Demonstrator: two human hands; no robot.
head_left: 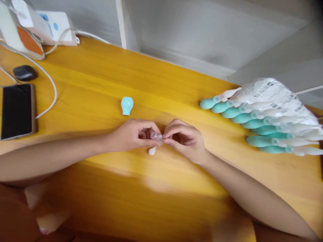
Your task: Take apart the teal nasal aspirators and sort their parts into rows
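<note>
Small clear plastic tube piece [156, 136], short and see-through with a rounded rim, pinched at mid-tabletop between both hands. Left hand [132, 135] curled, thumb and forefinger closed on the near end of the clear piece. Right hand [185, 139] likewise curled, fingertips [167, 138] pressed on the far end; both grips clamped on the same piece, meeting at its middle. Just below, a white tapered tip [152, 151], poking out under the left hand, touching or nearly touching the yellow wooden tabletop [161, 84]. Whether white tip and clear piece are joined: cannot tell, knuckles in the way.

Beyond the hands, a loose teal bulb [127, 105] lying alone, apart from both. Far right, a fanned row of teal-bulbed droppers [234, 112] with pale stems, overlapped by crinkled clear wrappers [272, 92]; printing on the wrappers too blurred to read, right ends cut by the frame edge. Far left, a dark phone [17, 111] face up, a black oval case [25, 72] near it, a white cable [51, 84] looping past, and a white and orange device [22, 28] partly cropped at the corner. Lower left blurred, brown shapes unreadable. Inside of both palms hidden.
</note>
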